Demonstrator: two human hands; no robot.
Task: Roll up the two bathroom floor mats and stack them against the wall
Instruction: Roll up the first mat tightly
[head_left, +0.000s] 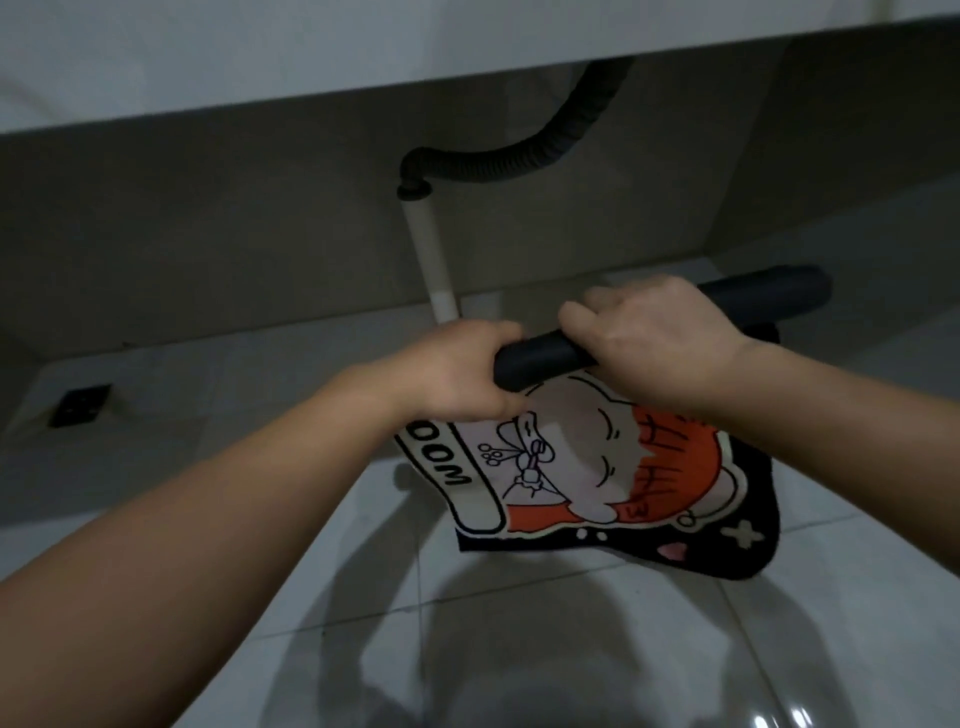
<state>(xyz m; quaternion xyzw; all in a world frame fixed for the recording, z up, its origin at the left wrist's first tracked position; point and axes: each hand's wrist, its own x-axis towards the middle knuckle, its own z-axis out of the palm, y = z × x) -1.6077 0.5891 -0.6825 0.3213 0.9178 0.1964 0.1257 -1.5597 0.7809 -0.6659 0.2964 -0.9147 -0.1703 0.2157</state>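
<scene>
A bath mat (597, 467) with a cartoon print in orange, white and black is partly rolled. Its dark rolled part (540, 356) runs from lower left to upper right, and the roll's far end (769, 296) sticks out past my right hand. My left hand (457, 374) grips the roll's near end. My right hand (654, 343) is closed over the roll's middle from above. The unrolled printed part hangs below my hands, slightly above the tiled floor. I cannot tell whether a second mat lies behind the roll.
A black corrugated drain hose (519, 166) and a white pipe (431, 260) come down under the white counter (311, 52), just behind the roll. The grey wall (208, 234) meets the glossy tiled floor (779, 623) there. A dark square floor drain (80, 405) sits at left.
</scene>
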